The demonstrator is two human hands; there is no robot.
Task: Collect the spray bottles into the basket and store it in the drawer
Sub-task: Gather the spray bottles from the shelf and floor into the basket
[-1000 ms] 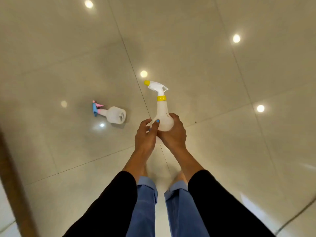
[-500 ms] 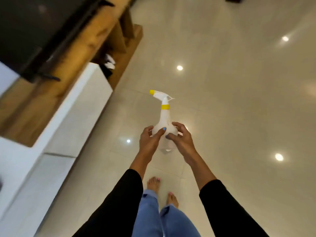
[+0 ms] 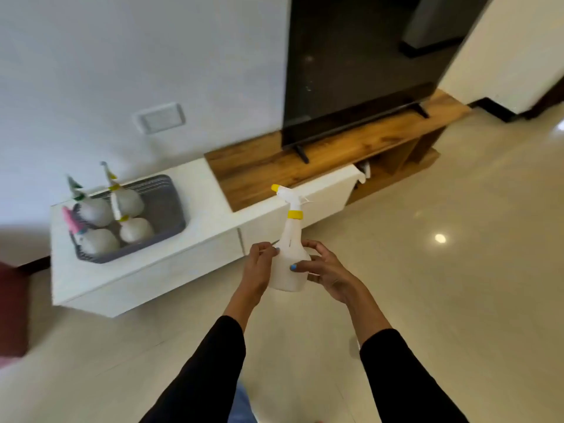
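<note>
Two hands held one white spray bottle (image 3: 288,264) upright above the floor (image 3: 457,285), its yellow nozzle tip and yellow collar uppermost. Left hand (image 3: 259,268): grip closed against the bottle's left side, fingertips on the body. Right hand (image 3: 328,271): grip curled round the bottle's right side and front, thumb across the body, fingers partly spread. Both sleeves black.

Up and to the left of the grip: one grey slatted basket (image 3: 164,209), set on the white table (image 3: 207,209), a low cabinet top. Inside the basket stood four spray bottles (image 3: 116,218), white bodies, trigger heads blurred; colours appeared green, yellow and pink. The basket's right half was unfilled.

Directly beyond the grip: white drawer fronts (image 3: 323,203) of the same cabinet, the right-hand one standing slightly open at its far end.

Up and to the right of the grip: wooden TV stand top (image 3: 351,151), carrying a dark television (image 3: 360,62) on thin black feet.

Above the basket, on the white wall (image 3: 122,56): one pale socket plate (image 3: 160,119).
</note>
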